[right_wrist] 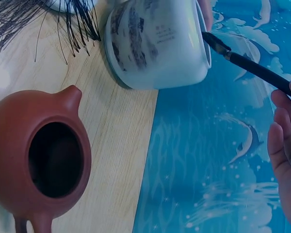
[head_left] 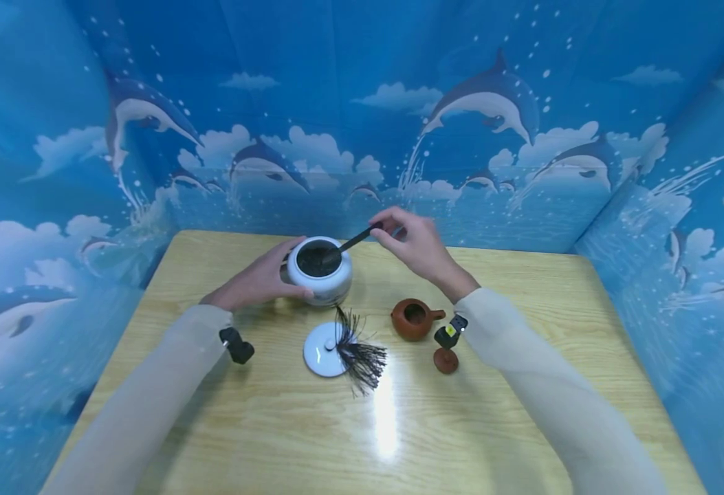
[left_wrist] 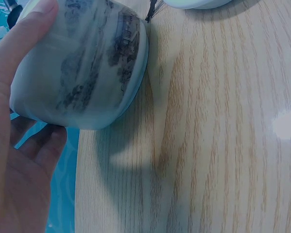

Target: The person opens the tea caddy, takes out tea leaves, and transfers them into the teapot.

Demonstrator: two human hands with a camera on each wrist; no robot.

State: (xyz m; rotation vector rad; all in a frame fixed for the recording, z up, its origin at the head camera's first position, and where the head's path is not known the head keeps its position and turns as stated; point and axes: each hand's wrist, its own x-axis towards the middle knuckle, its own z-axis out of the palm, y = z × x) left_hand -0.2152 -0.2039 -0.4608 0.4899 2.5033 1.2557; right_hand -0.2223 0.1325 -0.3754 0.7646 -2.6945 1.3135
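Note:
A white ceramic jar (head_left: 335,289) with dark painted scenery stands near the table's far edge, its mouth open and its inside dark. My left hand (head_left: 267,276) holds it from the left, thumb at the front and fingers round the far side; the left wrist view shows that grip on the jar (left_wrist: 87,73) close up. Above and to the right, my right hand (head_left: 416,246) pinches the end of a slim black spoon (head_left: 358,238). The spoon slants down to the left, its tip in the jar's mouth. In the right wrist view the spoon (right_wrist: 257,68) crosses the rim.
In front of the jar lies its white lid (head_left: 321,354), with a bundle of dark, thin strands (head_left: 364,359) partly over it. Right of these sit a lidless reddish-brown clay teapot (head_left: 403,328) and its small lid (head_left: 445,361). A dolphin-print curtain (head_left: 362,103) surrounds the table (head_left: 262,433).

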